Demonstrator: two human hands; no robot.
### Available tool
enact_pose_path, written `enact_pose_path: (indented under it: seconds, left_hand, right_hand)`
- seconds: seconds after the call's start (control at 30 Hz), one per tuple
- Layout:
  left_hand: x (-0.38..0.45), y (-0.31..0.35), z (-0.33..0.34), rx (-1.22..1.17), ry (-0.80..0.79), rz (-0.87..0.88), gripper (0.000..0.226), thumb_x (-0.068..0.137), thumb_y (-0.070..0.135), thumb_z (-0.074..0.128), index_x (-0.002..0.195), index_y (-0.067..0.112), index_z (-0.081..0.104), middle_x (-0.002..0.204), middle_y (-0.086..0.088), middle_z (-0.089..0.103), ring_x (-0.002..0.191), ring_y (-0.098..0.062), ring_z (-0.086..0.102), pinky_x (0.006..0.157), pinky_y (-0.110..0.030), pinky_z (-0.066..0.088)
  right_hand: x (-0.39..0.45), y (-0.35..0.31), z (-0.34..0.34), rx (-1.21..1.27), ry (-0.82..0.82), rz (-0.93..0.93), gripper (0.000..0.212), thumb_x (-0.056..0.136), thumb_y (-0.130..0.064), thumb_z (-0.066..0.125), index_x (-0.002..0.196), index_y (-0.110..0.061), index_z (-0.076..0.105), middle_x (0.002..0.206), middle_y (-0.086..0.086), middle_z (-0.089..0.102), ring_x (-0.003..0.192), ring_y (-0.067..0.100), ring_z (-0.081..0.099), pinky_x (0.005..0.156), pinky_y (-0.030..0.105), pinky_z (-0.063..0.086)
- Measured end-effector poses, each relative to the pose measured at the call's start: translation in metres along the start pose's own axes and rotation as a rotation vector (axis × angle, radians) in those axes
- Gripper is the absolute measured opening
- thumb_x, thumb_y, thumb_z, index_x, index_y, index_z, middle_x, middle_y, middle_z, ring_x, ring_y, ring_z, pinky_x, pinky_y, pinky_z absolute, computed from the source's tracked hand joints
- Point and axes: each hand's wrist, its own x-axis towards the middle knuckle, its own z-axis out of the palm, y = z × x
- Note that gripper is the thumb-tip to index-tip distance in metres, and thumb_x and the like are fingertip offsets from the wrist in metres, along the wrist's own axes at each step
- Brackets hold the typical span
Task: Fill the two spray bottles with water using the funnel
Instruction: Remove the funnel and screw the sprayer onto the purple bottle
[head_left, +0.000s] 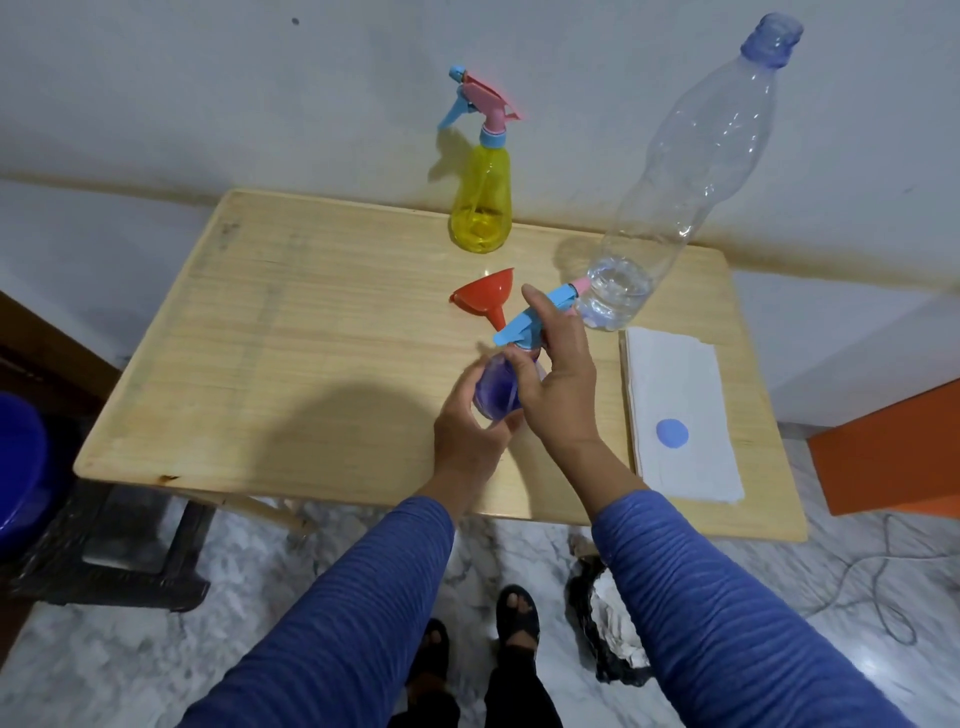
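Note:
A purple spray bottle stands on the wooden table near its middle. My left hand grips its body from the left. My right hand grips its blue and pink spray head at the neck. An orange funnel lies on its side just behind the bottle. A yellow spray bottle with a pink and blue head stands upright at the table's back edge. A tall clear water bottle stands at the back right, uncapped, with a little water at the bottom.
A folded white cloth lies on the table's right side with a blue bottle cap on it. A blue tub sits low at the left. An orange box is at the right. A small bin stands on the marble floor.

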Motion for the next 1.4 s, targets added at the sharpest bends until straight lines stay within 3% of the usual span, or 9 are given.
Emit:
enact_pose_path:
  seconds: [0.1, 0.37, 0.57, 0.73, 0.87, 0.97, 1.13, 1.3, 1.4]
  left_hand:
    - [0.0, 0.0, 0.0, 0.018, -0.002, -0.006, 0.068, 0.071, 0.025, 0.079, 0.131, 0.031, 0.049, 0.123, 0.015, 0.059, 0.105, 0.002, 0.056, 0.087, -0.008, 0.043]
    - [0.001, 0.003, -0.001, -0.015, -0.003, -0.026, 0.072, 0.07, 0.026, 0.081, 0.133, 0.031, 0.046, 0.122, 0.017, 0.054, 0.105, 0.004, 0.05, 0.075, 0.008, 0.032]
    - [0.0, 0.002, -0.001, -0.021, -0.004, -0.021, 0.069, 0.069, 0.026, 0.081, 0.13, 0.033, 0.05, 0.122, 0.019, 0.056, 0.104, 0.008, 0.053, 0.079, 0.003, 0.038]
    - [0.002, 0.002, -0.001, -0.031, -0.012, -0.039, 0.077, 0.068, 0.029, 0.082, 0.135, 0.031, 0.046, 0.129, 0.017, 0.054, 0.112, 0.004, 0.05, 0.084, -0.002, 0.037]
    - [0.003, 0.0, 0.0, -0.032, -0.011, -0.04, 0.075, 0.067, 0.029, 0.082, 0.134, 0.032, 0.047, 0.126, 0.017, 0.056, 0.11, 0.004, 0.052, 0.079, 0.004, 0.036]
    - [0.003, 0.001, -0.001, -0.013, -0.011, -0.034, 0.07, 0.067, 0.03, 0.082, 0.129, 0.035, 0.049, 0.123, 0.017, 0.058, 0.107, 0.003, 0.053, 0.08, 0.001, 0.038]
    - [0.003, 0.0, -0.001, -0.018, -0.016, -0.04, 0.076, 0.068, 0.028, 0.081, 0.135, 0.033, 0.046, 0.128, 0.015, 0.056, 0.113, 0.0, 0.051, 0.085, -0.008, 0.038]
    - [0.003, -0.002, 0.0, -0.018, -0.01, -0.051, 0.076, 0.068, 0.03, 0.081, 0.135, 0.034, 0.045, 0.127, 0.016, 0.056, 0.111, 0.002, 0.052, 0.088, -0.008, 0.039]
    - [0.003, 0.001, 0.0, -0.005, -0.014, -0.042, 0.074, 0.068, 0.029, 0.08, 0.134, 0.035, 0.046, 0.125, 0.017, 0.057, 0.108, 0.003, 0.053, 0.083, -0.002, 0.039]
  right_hand:
    - [0.002, -0.005, 0.0, 0.039, -0.01, 0.071, 0.064, 0.078, -0.007, 0.072, 0.128, -0.036, 0.043, 0.108, 0.003, 0.043, 0.098, -0.001, 0.047, 0.086, 0.003, 0.04]
    - [0.01, 0.003, -0.028, -0.008, -0.236, -0.02, 0.056, 0.087, -0.003, 0.057, 0.133, -0.033, 0.044, 0.123, -0.017, 0.054, 0.108, 0.002, 0.056, 0.094, 0.021, 0.048]
    - [0.013, 0.001, -0.014, -0.051, -0.15, 0.045, 0.053, 0.075, -0.013, 0.076, 0.121, -0.027, 0.052, 0.111, 0.012, 0.051, 0.095, 0.005, 0.05, 0.081, 0.003, 0.041]
    - [0.011, 0.001, -0.031, 0.008, -0.333, 0.007, 0.054, 0.085, -0.015, 0.062, 0.13, -0.038, 0.04, 0.122, -0.019, 0.049, 0.114, 0.006, 0.053, 0.097, 0.02, 0.044]
    - [0.011, 0.003, -0.018, -0.001, -0.172, 0.023, 0.049, 0.08, -0.002, 0.066, 0.122, -0.024, 0.051, 0.115, -0.004, 0.057, 0.103, 0.011, 0.057, 0.09, 0.023, 0.05]
    - [0.014, 0.001, -0.011, -0.077, -0.155, 0.053, 0.052, 0.074, -0.012, 0.076, 0.12, -0.019, 0.052, 0.114, 0.008, 0.053, 0.102, 0.018, 0.052, 0.081, 0.009, 0.044]
    - [0.014, -0.002, -0.032, 0.01, -0.347, 0.016, 0.052, 0.085, -0.006, 0.059, 0.129, -0.031, 0.044, 0.126, -0.011, 0.05, 0.119, 0.013, 0.052, 0.1, 0.026, 0.045]
    - [0.011, -0.006, -0.015, 0.003, -0.123, 0.071, 0.051, 0.075, 0.0, 0.068, 0.117, -0.024, 0.053, 0.11, -0.009, 0.056, 0.101, 0.012, 0.056, 0.091, 0.027, 0.049]
    - [0.01, -0.006, -0.008, -0.027, -0.057, 0.103, 0.064, 0.073, -0.009, 0.076, 0.126, -0.03, 0.048, 0.115, -0.006, 0.052, 0.1, 0.012, 0.052, 0.083, 0.011, 0.045]
